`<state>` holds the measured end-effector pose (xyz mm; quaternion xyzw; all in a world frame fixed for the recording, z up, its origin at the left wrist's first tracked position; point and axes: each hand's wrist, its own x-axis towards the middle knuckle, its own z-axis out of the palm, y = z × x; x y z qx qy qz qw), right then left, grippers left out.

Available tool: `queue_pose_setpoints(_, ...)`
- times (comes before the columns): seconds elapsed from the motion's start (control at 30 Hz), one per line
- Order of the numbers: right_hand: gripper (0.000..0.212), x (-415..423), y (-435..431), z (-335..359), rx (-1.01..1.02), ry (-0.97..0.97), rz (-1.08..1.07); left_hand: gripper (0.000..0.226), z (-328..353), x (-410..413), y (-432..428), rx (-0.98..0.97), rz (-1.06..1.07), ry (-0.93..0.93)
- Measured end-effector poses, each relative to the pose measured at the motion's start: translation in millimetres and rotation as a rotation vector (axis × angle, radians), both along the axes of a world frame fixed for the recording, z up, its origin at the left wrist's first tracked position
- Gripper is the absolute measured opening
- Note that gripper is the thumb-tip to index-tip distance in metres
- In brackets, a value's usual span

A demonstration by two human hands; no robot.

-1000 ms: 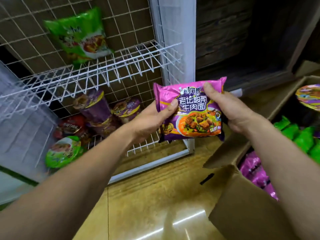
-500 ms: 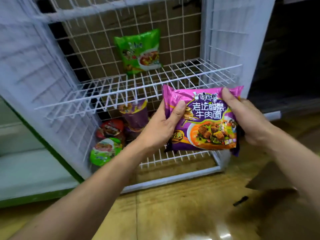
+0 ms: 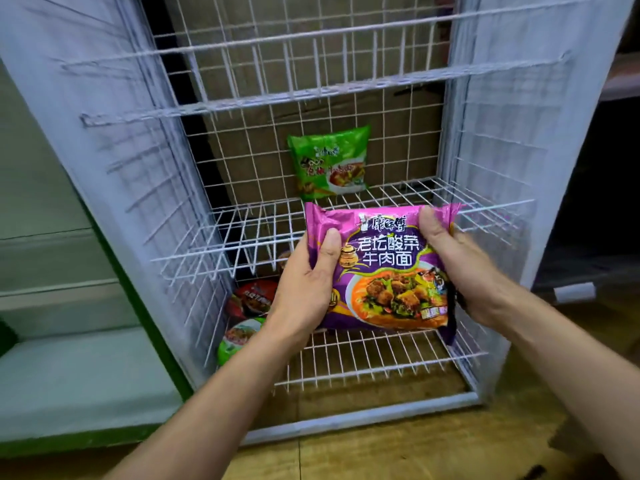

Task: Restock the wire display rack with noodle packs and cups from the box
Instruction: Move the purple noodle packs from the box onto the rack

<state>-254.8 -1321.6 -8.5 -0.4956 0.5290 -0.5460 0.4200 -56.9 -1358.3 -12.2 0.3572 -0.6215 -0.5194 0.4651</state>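
Observation:
A purple noodle pack [image 3: 384, 258] is held upright in front of the white wire rack [image 3: 242, 233], just at the front edge of its middle shelf. My left hand [image 3: 304, 289] grips the pack's left side, thumb across its face. My right hand [image 3: 460, 268] grips the right side, fingers curled over the top corner. A green noodle pack [image 3: 329, 162] leans upright against the rack's back grid on the middle shelf. On the bottom shelf at the left lie a red noodle cup [image 3: 251, 299] and a green noodle cup [image 3: 235, 339], partly hidden by my left hand.
The rack's upper shelf [image 3: 277, 95] holds nothing that I can see. Cardboard stands behind the back grid. A pale green-edged cabinet [image 3: 52, 341] is at the left. Wooden floor [image 3: 415, 448] lies below. The box is out of view.
My view has swung left and closer to the rack, and the box has left the frame. Both hands have carried the purple pack up to the middle shelf's front edge.

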Motion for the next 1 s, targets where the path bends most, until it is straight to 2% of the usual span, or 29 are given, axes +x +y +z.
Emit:
queue_pose_setpoints(0.07,0.062,10.2,-5.2,4.0,-0.002,0.024,0.094,0.03,3.2,13.3,-6.0,-0.006,0.059,0.007)
queue_pose_setpoints(0.2,0.085,22.6,-9.1,16.4,0.038,0.093,0.258,0.032,10.6,33.0,-10.6,0.0,0.123,0.029)
queue_pose_setpoints(0.3,0.067,31.1,-11.0,30.2,0.037,0.127,0.296,0.03,16.2,43.7,-8.4,0.015,0.157,0.058)
queue_pose_setpoints(0.37,0.062,34.3,-12.1,39.6,0.012,0.153,0.319,0.029,21.9,49.2,-5.4,0.009,0.168,0.074)
queue_pose_setpoints(0.53,0.051,42.6,-9.6,57.1,-0.128,0.211,0.287,0.033,41.7,56.5,-0.5,-0.04,0.16,0.059)
queue_pose_setpoints(0.67,0.053,48.6,-13.8,66.2,-0.229,0.238,0.28,0.039,58.3,63.8,0.6,-0.089,0.124,0.023)
queue_pose_setpoints(0.83,0.051,48.5,-25.5,72.6,-0.307,0.21,0.27,0.064,67.3,63.5,-4.8,-0.121,0.163,-0.003)
queue_pose_setpoints(1.0,0.049,38.9,-43.9,81.8,-0.321,0.195,0.252,0.057,73.6,50.5,-14.2,-0.137,0.213,0.027)
